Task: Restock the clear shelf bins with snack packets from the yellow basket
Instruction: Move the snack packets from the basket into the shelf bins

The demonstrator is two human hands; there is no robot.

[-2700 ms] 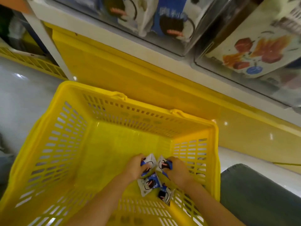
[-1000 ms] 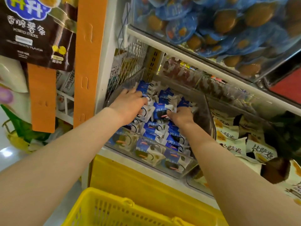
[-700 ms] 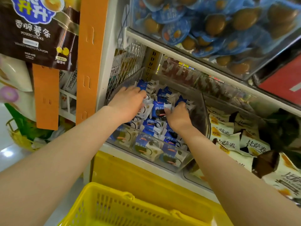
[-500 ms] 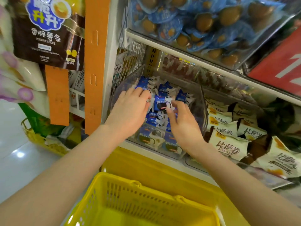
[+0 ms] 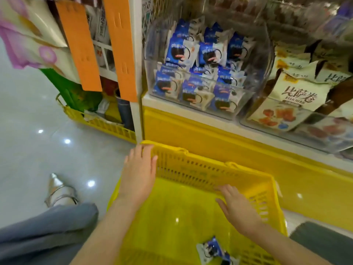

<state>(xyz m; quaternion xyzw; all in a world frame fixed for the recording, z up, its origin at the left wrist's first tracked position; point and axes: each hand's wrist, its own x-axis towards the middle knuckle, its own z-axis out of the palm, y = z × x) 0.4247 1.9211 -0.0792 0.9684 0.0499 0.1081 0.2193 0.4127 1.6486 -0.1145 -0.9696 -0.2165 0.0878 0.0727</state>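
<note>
Above the floor's (image 5: 38, 161) yellow basket (image 5: 200, 170), left hand (image 5: 138, 177), right hand (image 5: 237, 210) spread seemingly empty fingers (image 5: 147, 156).

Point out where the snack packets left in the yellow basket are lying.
In the head view the snack packets lie on the floor of the yellow basket, toward its near right side, nearer the camera than the right hand.

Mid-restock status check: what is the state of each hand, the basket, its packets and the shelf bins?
left hand: open, empty, at the basket's far left corner.
right hand: open, empty, inside the basket.
yellow basket: nearly empty.
basket packets: a few lying at the near end.
clear bin: heaped with blue packets.
cream packets: fill the neighbouring bin.
</note>
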